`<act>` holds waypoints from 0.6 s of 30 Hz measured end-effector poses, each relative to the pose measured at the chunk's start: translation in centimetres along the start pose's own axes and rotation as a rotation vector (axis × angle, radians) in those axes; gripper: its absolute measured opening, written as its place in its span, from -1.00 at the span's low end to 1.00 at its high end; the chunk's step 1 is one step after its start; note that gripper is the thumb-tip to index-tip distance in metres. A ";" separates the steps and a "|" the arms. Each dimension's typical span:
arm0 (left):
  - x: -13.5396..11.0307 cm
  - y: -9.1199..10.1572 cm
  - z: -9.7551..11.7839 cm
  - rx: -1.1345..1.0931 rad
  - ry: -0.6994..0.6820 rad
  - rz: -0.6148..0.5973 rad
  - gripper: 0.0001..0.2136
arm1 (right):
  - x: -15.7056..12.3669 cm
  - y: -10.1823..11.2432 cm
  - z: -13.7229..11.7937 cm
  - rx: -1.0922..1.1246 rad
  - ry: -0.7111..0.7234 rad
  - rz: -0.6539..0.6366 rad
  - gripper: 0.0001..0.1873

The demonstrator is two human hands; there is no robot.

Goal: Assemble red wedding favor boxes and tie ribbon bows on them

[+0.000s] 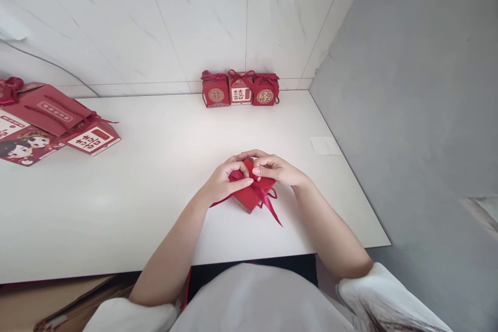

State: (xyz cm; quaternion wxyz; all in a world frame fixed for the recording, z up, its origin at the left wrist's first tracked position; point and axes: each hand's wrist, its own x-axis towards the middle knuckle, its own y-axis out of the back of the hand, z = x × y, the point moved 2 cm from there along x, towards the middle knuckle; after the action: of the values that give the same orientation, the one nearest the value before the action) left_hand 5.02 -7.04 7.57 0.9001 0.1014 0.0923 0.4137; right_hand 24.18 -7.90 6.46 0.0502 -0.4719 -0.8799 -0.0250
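Observation:
A small red gift box (246,200) rests on the white table near its front edge, turned at an angle to me. A shiny red ribbon (268,206) crosses its top, with one tail hanging toward the front right and another to the left. My left hand (231,179) is closed over the left side of the box top, thumb and fingers pinching the ribbon. From the right, my right hand (274,167) pinches the ribbon at the middle of the top. The ribbon between my fingertips is partly hidden.
Three red boxes with ribbon bows (241,91) stand against the tiled wall. At the far left is a larger red gift box (50,109) beside a smaller red box (93,137). A pale patch (325,146) lies near the table's right edge, beside the grey wall (420,114).

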 end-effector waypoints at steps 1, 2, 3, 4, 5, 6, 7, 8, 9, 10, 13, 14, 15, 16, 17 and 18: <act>0.0 0.0 -0.1 0.006 0.011 -0.005 -0.80 | 0.1 -0.1 0.1 0.010 -0.001 0.013 -0.63; 0.1 0.1 -0.2 0.015 0.018 -0.008 -0.81 | 0.2 -0.2 0.2 0.018 -0.002 0.019 -0.62; 0.1 0.2 -0.3 0.030 0.017 -0.008 -0.81 | 0.2 -0.2 0.3 0.024 -0.005 0.020 -0.62; 0.1 0.2 -0.4 0.046 0.009 -0.007 -0.81 | 0.2 -0.3 0.4 0.026 -0.007 0.018 -0.62; 0.2 0.3 -0.4 0.062 -0.002 -0.006 -0.82 | 0.3 -0.3 0.4 0.024 -0.007 0.018 -0.63; 0.2 0.3 -0.4 0.075 -0.012 -0.008 -0.83 | 0.3 -0.3 0.4 0.018 -0.005 0.020 -0.63; 0.2 0.3 -0.4 0.082 -0.020 -0.011 -0.83 | 0.2 -0.4 0.3 0.008 -0.001 0.025 -0.64; 0.2 0.3 -0.4 0.083 -0.024 -0.013 -0.83 | 0.2 -0.4 0.2 -0.006 0.005 0.032 -0.64; 0.2 0.3 -0.4 0.081 -0.025 -0.018 -0.83 | 0.2 -0.5 0.2 -0.025 0.011 0.040 -0.66; 0.3 0.2 -0.4 0.079 -0.023 -0.020 -0.82 | 0.3 -0.6 0.1 -0.048 0.018 0.049 -0.67; 0.3 0.1 -0.3 0.080 -0.019 -0.022 -0.82 | 0.4 -1.0 0.0 -0.106 0.050 0.094 -0.70; 0.3 0.1 -0.3 0.079 -0.017 -0.025 -0.82 | 0.5 -1.1 0.0 -0.112 0.063 0.113 -0.70; 0.2 0.1 -0.3 0.080 -0.016 -0.026 -0.82 | 0.5 -1.2 0.1 -0.112 0.073 0.131 -0.69; 0.2 0.0 -0.3 0.081 -0.015 -0.025 -0.83 | 0.6 -1.2 0.1 -0.110 0.072 0.139 -0.68; 0.2 0.0 -0.3 0.084 -0.014 -0.020 -0.84 | 0.6 -1.2 0.1 -0.113 0.058 0.134 -0.68; 0.1 -0.1 -0.2 0.086 -0.014 -0.011 -0.84 | 0.5 -1.2 0.0 -0.125 0.036 0.124 -0.68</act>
State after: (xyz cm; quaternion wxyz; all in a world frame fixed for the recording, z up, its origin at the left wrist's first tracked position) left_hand 5.07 -6.97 7.34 0.8979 0.1423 0.1040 0.4034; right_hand 22.95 -8.14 6.52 0.0378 -0.5272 -0.8446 -0.0852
